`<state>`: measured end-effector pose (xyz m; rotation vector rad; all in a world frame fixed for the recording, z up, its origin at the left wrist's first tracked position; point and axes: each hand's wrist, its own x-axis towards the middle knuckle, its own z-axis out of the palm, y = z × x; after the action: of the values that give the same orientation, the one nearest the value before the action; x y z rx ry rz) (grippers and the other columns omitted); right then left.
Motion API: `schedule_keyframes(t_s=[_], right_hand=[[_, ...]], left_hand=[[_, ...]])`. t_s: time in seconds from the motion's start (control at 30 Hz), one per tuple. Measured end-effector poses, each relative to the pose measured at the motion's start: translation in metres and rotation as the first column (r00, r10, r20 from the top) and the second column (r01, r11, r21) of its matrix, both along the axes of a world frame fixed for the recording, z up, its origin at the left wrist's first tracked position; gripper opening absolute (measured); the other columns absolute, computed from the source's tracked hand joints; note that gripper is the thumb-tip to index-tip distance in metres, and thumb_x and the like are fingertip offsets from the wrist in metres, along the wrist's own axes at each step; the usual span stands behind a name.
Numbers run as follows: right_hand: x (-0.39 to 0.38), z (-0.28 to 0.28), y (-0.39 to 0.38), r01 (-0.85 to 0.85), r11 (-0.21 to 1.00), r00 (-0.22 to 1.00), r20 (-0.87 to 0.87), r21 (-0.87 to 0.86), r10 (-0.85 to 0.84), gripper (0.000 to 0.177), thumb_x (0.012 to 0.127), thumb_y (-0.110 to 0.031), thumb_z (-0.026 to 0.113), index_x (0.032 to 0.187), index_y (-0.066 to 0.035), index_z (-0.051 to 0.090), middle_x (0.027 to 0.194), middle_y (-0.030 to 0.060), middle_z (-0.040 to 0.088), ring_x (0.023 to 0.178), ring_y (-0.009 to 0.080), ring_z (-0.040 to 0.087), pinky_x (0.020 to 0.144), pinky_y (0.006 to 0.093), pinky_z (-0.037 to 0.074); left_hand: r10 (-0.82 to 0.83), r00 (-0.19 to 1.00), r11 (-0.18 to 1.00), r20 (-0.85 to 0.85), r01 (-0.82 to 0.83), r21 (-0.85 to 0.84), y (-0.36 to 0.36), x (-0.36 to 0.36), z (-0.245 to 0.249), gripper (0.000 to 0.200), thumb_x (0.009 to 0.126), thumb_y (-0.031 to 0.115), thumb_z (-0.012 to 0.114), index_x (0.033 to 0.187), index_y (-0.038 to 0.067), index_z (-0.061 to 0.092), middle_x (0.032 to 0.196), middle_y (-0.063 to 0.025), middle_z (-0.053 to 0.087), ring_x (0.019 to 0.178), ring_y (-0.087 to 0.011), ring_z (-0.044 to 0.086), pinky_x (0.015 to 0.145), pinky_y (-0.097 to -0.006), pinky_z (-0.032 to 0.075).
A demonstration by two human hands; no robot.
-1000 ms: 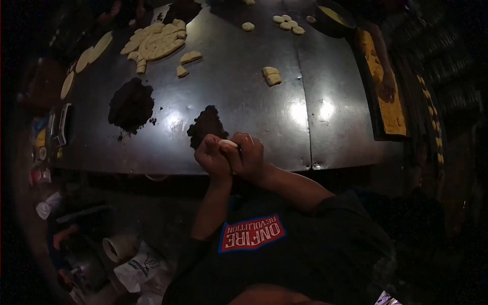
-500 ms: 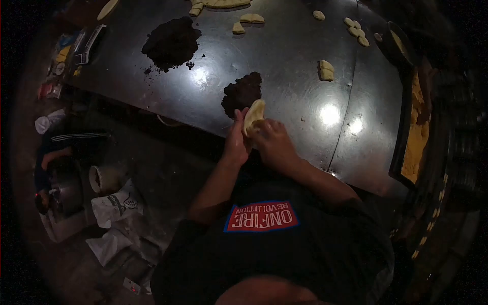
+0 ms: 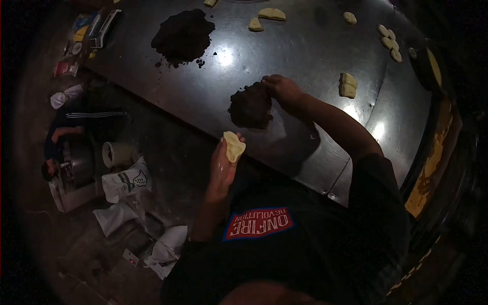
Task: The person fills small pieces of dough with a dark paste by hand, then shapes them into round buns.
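Note:
A flattened, pale piece of dough (image 3: 234,147) rests in my left hand (image 3: 222,168), which is off the table's near edge with thumb and fingers around it. My right hand (image 3: 285,91) is at the far right edge of a smaller dark, crumbly mass (image 3: 250,105) on the metal table. Its fingers are curled together against the mass, and the fingertips are partly hidden. A larger pile of the same dark stuff (image 3: 184,35) lies farther back to the left.
On the metal table (image 3: 305,46) lie dough pieces (image 3: 272,14), a dough block (image 3: 348,85) and several small dough rounds (image 3: 390,43). A tray with a yellowish surface (image 3: 432,157) runs along the right. Left, on the floor, are sacks (image 3: 127,180), a bucket (image 3: 111,154) and another person (image 3: 61,137).
My right hand has left the dough and reached forward to the smaller dark mass. My left hand has drawn back with the dough, now lying flatter in the palm. The view has shifted.

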<state>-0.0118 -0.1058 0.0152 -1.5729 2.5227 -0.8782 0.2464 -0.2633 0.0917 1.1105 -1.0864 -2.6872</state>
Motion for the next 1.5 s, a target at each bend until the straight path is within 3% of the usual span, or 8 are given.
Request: schedule_keyframes(t_s=[0.4, 0.47, 0.57, 0.8, 0.87, 1.2, 1.3, 1.5], right_hand=[[0.006, 0.004, 0.011, 0.134, 0.898, 0.986, 0.030, 0.418, -0.161, 0.017, 0.078, -0.007, 0.058, 0.093, -0.001, 0.062, 0.096, 0.0164, 0.063, 0.087, 0.0308, 0.060, 0.078, 0.0407, 0.049], [0.026, 0.027, 0.042, 0.299, 0.912, 0.273, 0.890, 0.281, -0.364, 0.020, 0.084, -0.009, 0.059, 0.101, 0.002, 0.062, 0.094, 0.0141, 0.064, 0.084, 0.0241, 0.063, 0.080, 0.0358, 0.051], [0.090, 0.065, 0.050, 0.590, 0.806, 0.040, 0.999, -0.047, 0.030, 0.022, 0.089, -0.010, 0.056, 0.104, 0.005, 0.061, 0.098, 0.0137, 0.064, 0.090, 0.0197, 0.062, 0.083, 0.0326, 0.051], [0.200, 0.165, 0.005, 0.553, 0.802, 0.644, 0.727, -0.226, -0.239, 0.023, 0.082, -0.006, 0.064, 0.104, 0.001, 0.062, 0.101, 0.0130, 0.063, 0.092, 0.0237, 0.062, 0.081, 0.0354, 0.051], [0.216, 0.170, -0.009, 0.394, 0.876, 0.918, 0.081, -0.277, -0.388, 0.026, 0.077, -0.001, 0.065, 0.103, 0.000, 0.062, 0.100, 0.0144, 0.062, 0.091, 0.0284, 0.062, 0.079, 0.0355, 0.050], [0.230, 0.131, 0.007, 0.442, 0.856, 0.894, 0.053, -0.267, -0.445, 0.053, 0.071, 0.011, 0.046, 0.123, 0.002, 0.049, 0.128, 0.0244, 0.049, 0.114, 0.0394, 0.052, 0.094, 0.0434, 0.045], [0.169, 0.137, 0.055, 0.347, 0.837, 0.840, 0.538, -0.423, -0.076, 0.043, 0.074, 0.011, 0.046, 0.112, -0.003, 0.059, 0.112, 0.0178, 0.061, 0.101, 0.0292, 0.061, 0.089, 0.0376, 0.048], [0.097, 0.171, 0.068, -0.019, 0.996, 0.976, 0.216, -0.087, 0.038, 0.036, 0.075, -0.010, 0.071, 0.108, -0.003, 0.060, 0.100, 0.0120, 0.059, 0.087, 0.0264, 0.061, 0.073, 0.0342, 0.050]], left_hand=[[-0.010, 0.985, 0.996, -0.170, 0.025, 0.085, -0.013, -0.011, 0.028, 0.053, 0.099, 0.037, 0.034, 0.131, -0.005, 0.036, 0.128, -0.0165, 0.049, 0.116, -0.0281, 0.051, 0.099, -0.0365, 0.042], [0.002, 0.984, 0.993, -0.180, 0.019, 0.113, -0.017, -0.010, 0.034, 0.052, 0.100, 0.038, 0.031, 0.130, -0.004, 0.038, 0.127, -0.0163, 0.050, 0.116, -0.0279, 0.051, 0.099, -0.0366, 0.042], [-0.055, 0.971, 0.992, -0.232, 0.079, 0.096, -0.022, -0.012, 0.030, 0.051, 0.100, 0.038, 0.030, 0.129, -0.002, 0.040, 0.126, -0.0153, 0.050, 0.115, -0.0271, 0.051, 0.097, -0.0366, 0.043], [-0.204, 0.927, 0.957, -0.315, 0.257, 0.135, -0.003, -0.019, 0.054, 0.050, 0.100, 0.040, 0.027, 0.128, 0.001, 0.044, 0.126, -0.0126, 0.051, 0.115, -0.0213, 0.050, 0.100, -0.0346, 0.038], [-0.285, 0.864, 0.923, -0.414, 0.363, 0.123, 0.005, -0.019, 0.065, 0.051, 0.100, 0.041, 0.027, 0.129, 0.001, 0.043, 0.124, -0.0111, 0.052, 0.115, -0.0193, 0.049, 0.100, -0.0341, 0.037], [-0.357, 0.892, 0.931, -0.276, 0.315, -0.186, 0.031, -0.029, 0.070, 0.039, 0.097, 0.012, 0.046, 0.133, 0.002, 0.038, 0.127, -0.0108, 0.050, 0.117, -0.0165, 0.047, 0.099, -0.0296, 0.039], [-0.524, 0.798, 0.851, -0.298, 0.474, -0.227, 0.031, -0.040, 0.066, 0.044, 0.097, 0.010, 0.044, 0.138, 0.003, 0.031, 0.132, -0.0114, 0.044, 0.116, -0.0171, 0.048, 0.097, -0.0303, 0.041], [-0.476, 0.812, 0.880, -0.337, 0.443, -0.173, 0.056, -0.052, 0.075, 0.054, 0.096, 0.006, 0.040, 0.145, 0.007, 0.017, 0.131, -0.0143, 0.042, 0.114, -0.0197, 0.049, 0.096, -0.0326, 0.042]])
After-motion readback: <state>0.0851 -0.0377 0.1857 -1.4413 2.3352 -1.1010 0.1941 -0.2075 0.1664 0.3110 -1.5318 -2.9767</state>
